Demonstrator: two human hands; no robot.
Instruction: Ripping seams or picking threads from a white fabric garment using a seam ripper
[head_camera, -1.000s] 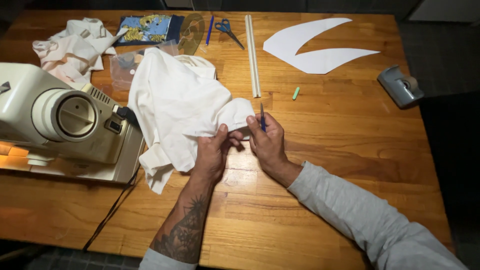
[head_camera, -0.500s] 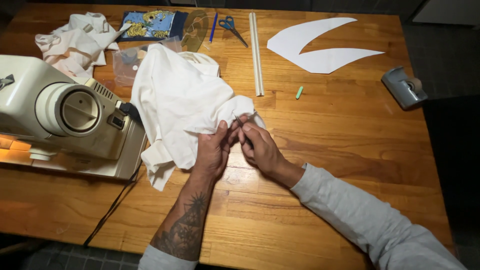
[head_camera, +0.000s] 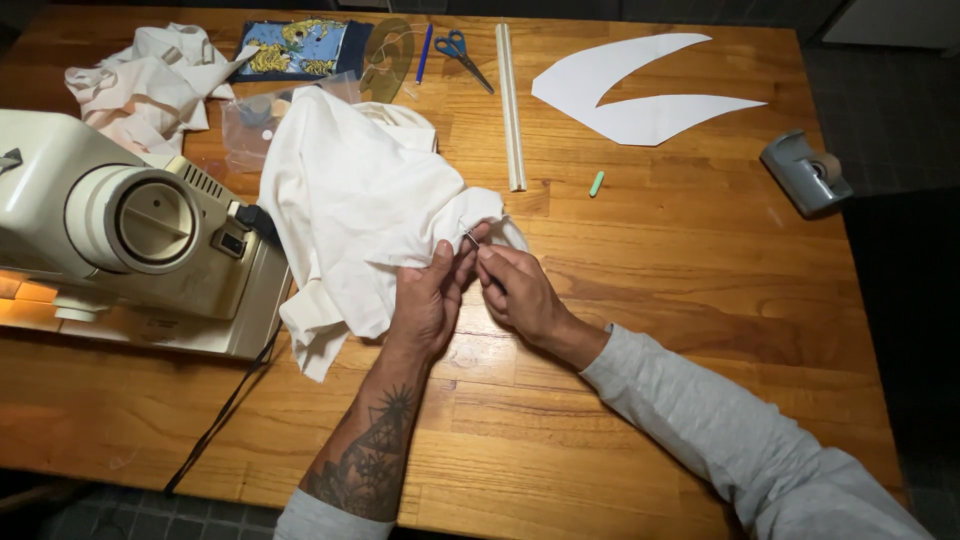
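A crumpled piece of white fabric (head_camera: 360, 200) lies on the wooden table (head_camera: 650, 300) beside a cream sewing machine (head_camera: 130, 230). My left hand (head_camera: 428, 300) pinches the fabric's right edge between thumb and fingers. My right hand (head_camera: 520, 292) meets it there, fingers closed on a small thin dark tool (head_camera: 472, 240) whose tip touches the cloth. Most of the tool is hidden by my fingers.
At the far edge lie blue-handled scissors (head_camera: 460, 48), a blue pen (head_camera: 425, 52), a long pale ruler (head_camera: 511, 105), white curved paper pattern pieces (head_camera: 640, 95), a green chalk stick (head_camera: 596, 184), a grey tape dispenser (head_camera: 805, 172), more white cloth (head_camera: 140, 80) and a patterned blue pouch (head_camera: 295, 48).
My right hand has moved from holding the tool upright to pressing its tip into the fabric edge against my left hand. The view has shifted slightly.
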